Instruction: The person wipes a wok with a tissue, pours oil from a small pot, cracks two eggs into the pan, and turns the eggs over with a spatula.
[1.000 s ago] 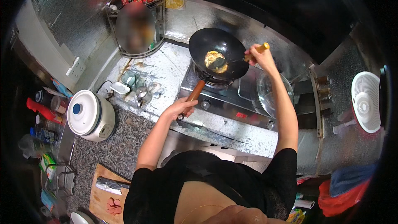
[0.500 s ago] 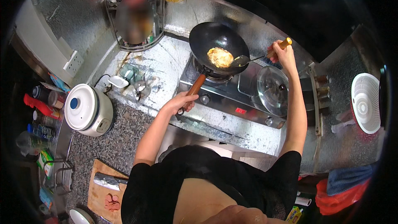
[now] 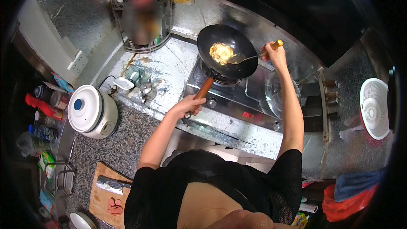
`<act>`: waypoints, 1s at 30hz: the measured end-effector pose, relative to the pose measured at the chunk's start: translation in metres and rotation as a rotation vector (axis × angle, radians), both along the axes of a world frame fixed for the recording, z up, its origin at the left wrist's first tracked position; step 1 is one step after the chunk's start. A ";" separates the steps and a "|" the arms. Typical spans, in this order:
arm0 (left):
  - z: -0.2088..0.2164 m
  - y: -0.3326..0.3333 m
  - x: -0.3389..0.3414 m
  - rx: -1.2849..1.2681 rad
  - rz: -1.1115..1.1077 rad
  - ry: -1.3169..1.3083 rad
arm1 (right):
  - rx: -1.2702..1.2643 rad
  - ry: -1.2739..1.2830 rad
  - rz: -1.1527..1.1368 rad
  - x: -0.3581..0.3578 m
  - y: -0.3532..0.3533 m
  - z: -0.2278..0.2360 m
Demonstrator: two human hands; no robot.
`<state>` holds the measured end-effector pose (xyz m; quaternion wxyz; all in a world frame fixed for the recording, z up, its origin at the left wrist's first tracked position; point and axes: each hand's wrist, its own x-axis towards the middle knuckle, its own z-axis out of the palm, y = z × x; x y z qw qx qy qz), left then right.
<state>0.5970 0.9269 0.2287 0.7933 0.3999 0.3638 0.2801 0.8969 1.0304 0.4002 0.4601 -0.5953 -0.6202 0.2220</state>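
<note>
A black wok (image 3: 231,38) stands tilted over the burner of the gas stove (image 3: 229,101). Around its brown wooden handle (image 3: 205,88) my left hand (image 3: 189,105) is closed. A browned, fried egg (image 3: 221,53) lies inside the wok, left of the middle. My right hand (image 3: 275,56) grips the wooden handle of a metal spatula (image 3: 240,59), above the wok's right side. The spatula's blade reaches into the wok and touches or nearly touches the egg's right edge.
A glass lid (image 3: 273,97) rests on the stove's right, partly behind my right forearm. To the left stands a white rice cooker (image 3: 101,116). A cutting board (image 3: 98,195) holds a knife (image 3: 111,184) and sliced pink meat (image 3: 114,206). A wire rack (image 3: 167,21) fills the back corner.
My right hand has moved left, carrying the spatula's blade further into the wok toward the egg. My left hand stays on the wok handle. The view has shifted slightly.
</note>
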 end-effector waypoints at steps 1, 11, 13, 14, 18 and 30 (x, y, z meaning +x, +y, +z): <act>-0.001 0.001 -0.001 0.003 -0.005 0.003 | 0.002 0.043 0.003 0.005 0.001 0.000; 0.004 -0.001 0.000 0.005 -0.004 0.016 | 0.070 0.228 0.068 0.009 0.004 -0.027; 0.004 0.000 -0.001 0.020 -0.001 0.015 | 0.008 0.264 0.122 0.014 -0.006 -0.033; 0.004 -0.001 -0.002 0.022 -0.003 0.018 | -0.018 0.264 0.139 0.017 -0.014 -0.031; 0.000 0.000 -0.004 0.016 -0.005 0.024 | -0.095 0.131 0.112 0.030 -0.028 -0.004; 0.000 0.000 -0.003 0.007 0.008 0.011 | -0.106 0.184 0.222 0.016 -0.025 -0.019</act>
